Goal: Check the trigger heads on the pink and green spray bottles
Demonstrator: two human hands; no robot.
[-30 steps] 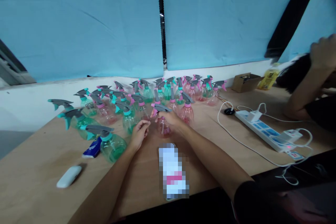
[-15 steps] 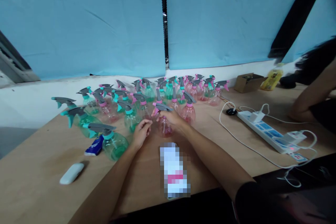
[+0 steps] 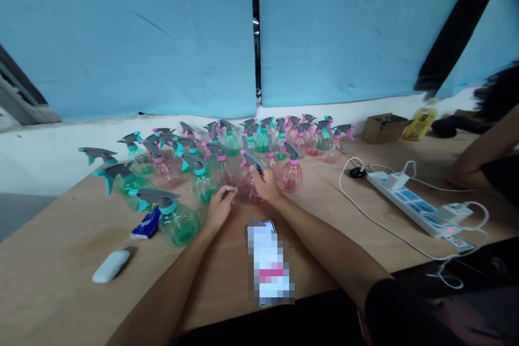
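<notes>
While its thin, see-through wall bulges out round and glossy beneath a smooth plastic head, the pink spray bottle (image 3: 246, 188) is at the front middle of a crowded cluster of similar bottles. Close behind and to either side, other rounded bodies leave it little room; toward the wearer, bare wooden table (image 3: 316, 200) opens up. Its pink nozzle end points left and slightly away, and the grey head's long axis slants down to the right; the body's exact lean is hidden by the fingers.

The right hand (image 3: 267, 185) grasps it at the head, thumb laid along the grey plastic. Just to its left, the left hand (image 3: 221, 204) is curled with fingertips drawn together; I cannot tell whether anything is pinched there.

Between the forearms lies a flat phone (image 3: 271, 259), near the table's front edge. Leftward come a round green spray bottle (image 3: 180, 225), a crinkled blue packet (image 3: 146, 223) and a smooth, rounded white case (image 3: 111, 266), with open tabletop around it. Well to the right, a long power strip (image 3: 413, 203) trails white cable.
</notes>
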